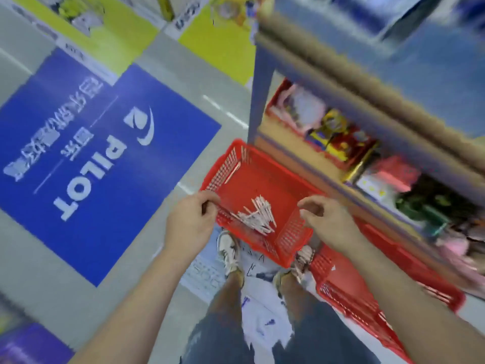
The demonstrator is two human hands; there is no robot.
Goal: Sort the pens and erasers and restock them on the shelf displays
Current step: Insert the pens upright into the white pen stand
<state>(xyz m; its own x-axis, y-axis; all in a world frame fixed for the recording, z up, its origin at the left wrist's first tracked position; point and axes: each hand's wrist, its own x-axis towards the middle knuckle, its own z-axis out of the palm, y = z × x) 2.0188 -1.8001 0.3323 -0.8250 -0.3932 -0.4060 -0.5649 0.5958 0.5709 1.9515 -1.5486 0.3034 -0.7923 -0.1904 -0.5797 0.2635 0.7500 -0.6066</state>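
Item under inspection: a loose heap of white pens (258, 216) in the near end of a red basket (262, 179), which is held up in front of the person, above the shoes.

Left hand (193, 214): fingers curled over the basket's left rim and gripping it. The pens lie at 3 o'clock from these fingers, and the heap's nearest tips are just beside them.

Right hand (325, 222): fingers curled at the basket's right rim. Motion blur prevents a finding on whether they hold the rim or only hover over it. The pens lie at 9 o'clock from this hand, across the mesh wall.

Long axis: most pens run from about 10 o'clock to 4 o'clock, though several cross the others, so the heap is not aligned.

The two hands are about equally near the heap. The left is occupied carrying the basket, so in my judgement the right is the likelier hand to reach in.

The shelf (328, 164) stands at 2 o'clock from the basket, and the basket's far end lies near the shelf's corner post. No erasers can be made out.
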